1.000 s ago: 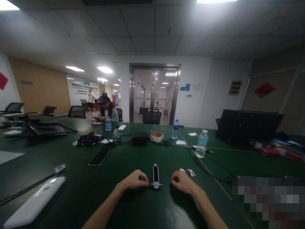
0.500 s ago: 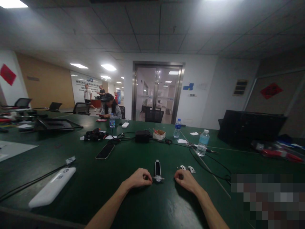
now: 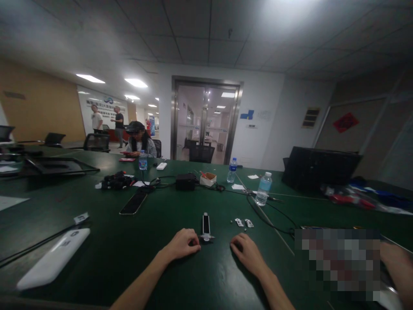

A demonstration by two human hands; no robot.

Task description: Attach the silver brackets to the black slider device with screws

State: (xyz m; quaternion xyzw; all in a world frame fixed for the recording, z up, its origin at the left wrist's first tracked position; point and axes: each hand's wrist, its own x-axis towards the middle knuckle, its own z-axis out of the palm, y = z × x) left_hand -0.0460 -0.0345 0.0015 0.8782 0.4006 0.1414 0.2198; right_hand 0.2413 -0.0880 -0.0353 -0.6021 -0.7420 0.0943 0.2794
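My left hand (image 3: 182, 243) rests on the green table with its fingers curled in and nothing showing between them. Just right of its fingertips lies a narrow object (image 3: 206, 224) with a black face, pale edges and a short metal crosspiece at its near end; its kind is unclear. On the other side of that object, my right hand (image 3: 248, 252) also rests on the table, apart from it, thumb and fingers bent together and holding nothing visible. Small white pieces (image 3: 244, 223) with dark holes lie beyond the right hand, among tiny loose bits.
A long white case (image 3: 54, 260) and black phone (image 3: 134, 203) lie leftward. Cables, a black box (image 3: 185, 182), a small open box (image 3: 208, 179) and water bottles (image 3: 263, 189) stand farther back. Another person's hand (image 3: 398, 269) is at the right edge. A seated person (image 3: 140, 142) is across the table.
The view has turned slightly right, so the scene shifts left. My right hand sits nearer to me, apart from the white pieces. Another person's hand now shows at the right edge.
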